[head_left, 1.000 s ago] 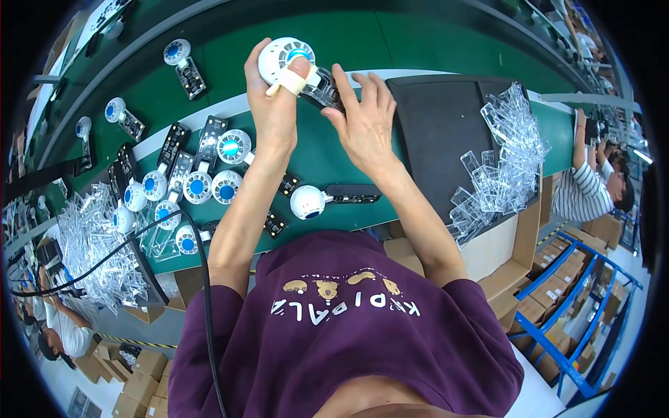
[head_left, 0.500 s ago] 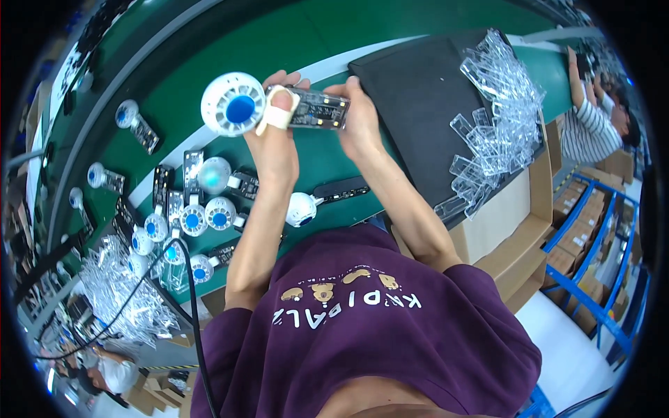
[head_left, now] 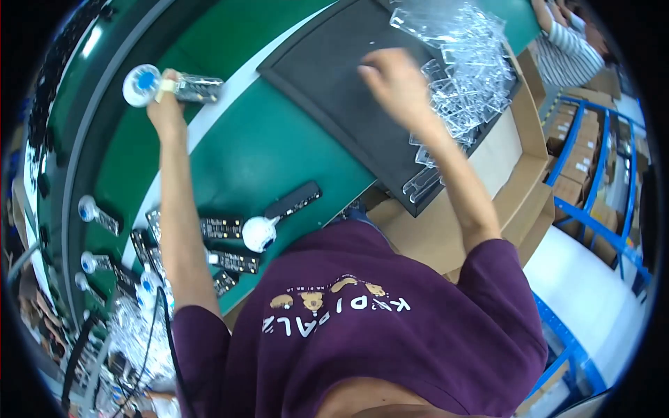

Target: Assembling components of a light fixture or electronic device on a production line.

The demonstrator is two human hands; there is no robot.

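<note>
Left hand holds a small fan; right hand reaches for the clear plastic trays

The left hand (head_left: 167,104) grips a fan (head_left: 171,85), white round head and black handle, left of the black mat (head_left: 334,90). The right hand (head_left: 391,82), blurred, fingers loosely spread, hovers at the mat's right beside glossy, brittle trays (head_left: 463,76); better lift one by its edge.

head view | worn on head; looks steeply down | close over green table (head_left: 279,153); fisheye-bent edges

fan units with round white heads (head_left: 259,233): at least 5 | dark mat (head_left: 348,90): 1 | clear plastic pile (head_left: 465,66): 1, pieces uncountable
</note>
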